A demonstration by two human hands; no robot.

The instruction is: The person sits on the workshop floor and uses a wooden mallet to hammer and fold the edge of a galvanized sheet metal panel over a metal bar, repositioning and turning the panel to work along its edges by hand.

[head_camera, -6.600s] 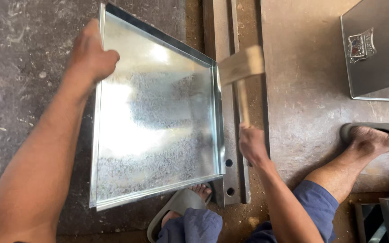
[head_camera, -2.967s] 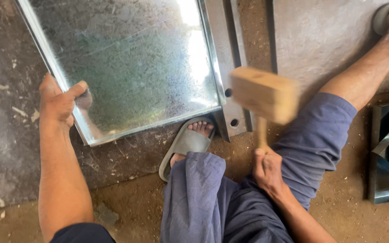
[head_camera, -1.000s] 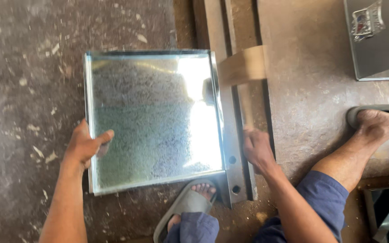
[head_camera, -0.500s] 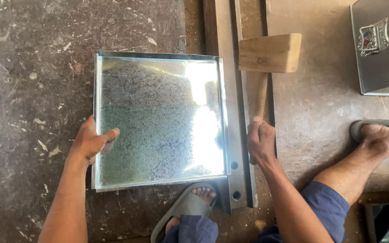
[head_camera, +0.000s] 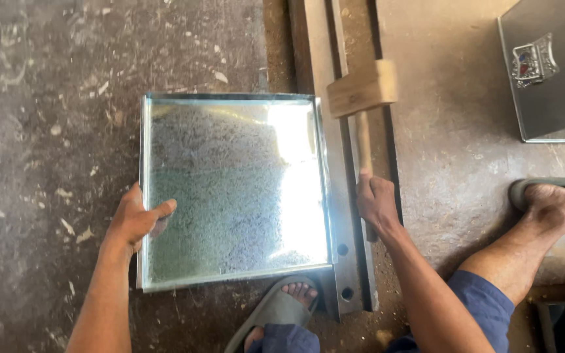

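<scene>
The person sits on the floor with a shallow galvanised tray lying flat in front of them, its right edge resting against a long steel bar that runs away from the body. The left hand is closed on the tray's left rim, thumb lying over onto the inside face, fingers hidden beneath. The right hand is wrapped fully round the handle of a wooden mallet, whose head is over the bar near the tray's far right corner; whether it touches the metal cannot be told.

The risks lie mostly in the blow. The mallet head is near the bar's edge, so a strike that lands off centre could dent the tray's thin folded wall rather than dress it. The tray is held by one rim only; a hard knock could make it hop or swing off the bar, and the raw sheet edge under the left thumb could cut. A sandalled foot sits just below the tray's near edge, touching or nearly touching the bar's end, within reach of a sliding tray. The other foot lies well apart to the right, near a dark metal box.
</scene>
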